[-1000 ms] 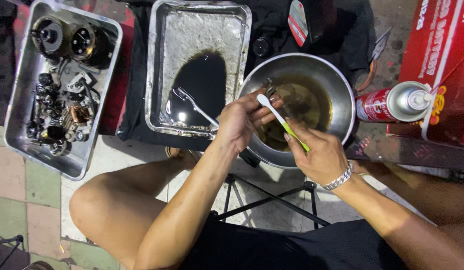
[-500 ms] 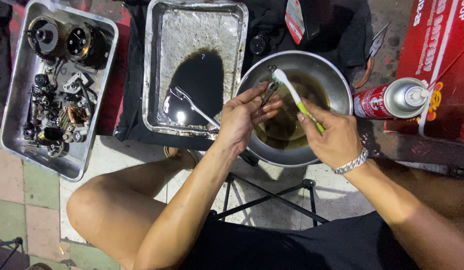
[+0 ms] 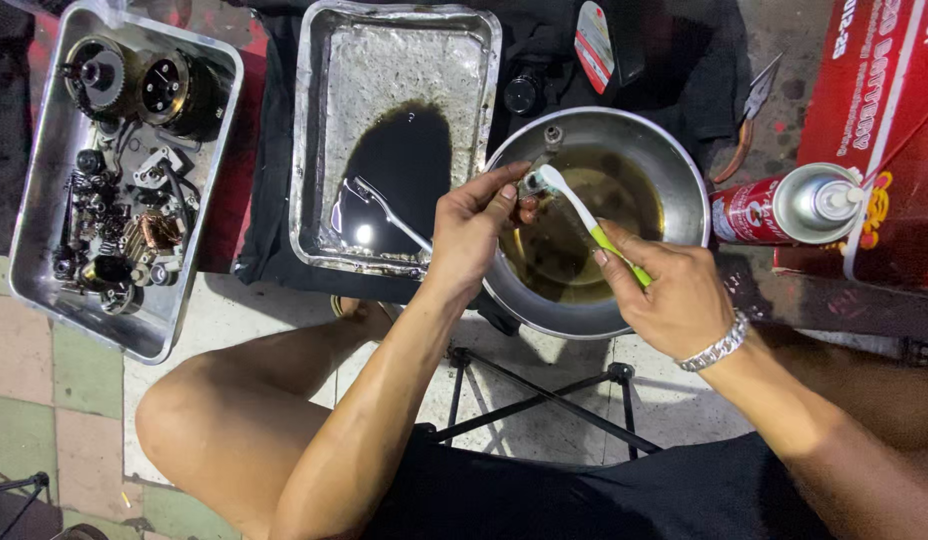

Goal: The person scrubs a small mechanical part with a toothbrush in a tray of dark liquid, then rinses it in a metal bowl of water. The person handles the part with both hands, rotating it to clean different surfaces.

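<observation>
The left hand [image 3: 469, 235] is pinched shut, forearm angled up from below. The right hand [image 3: 664, 290] is curled closed, a bracelet on its wrist.
</observation>
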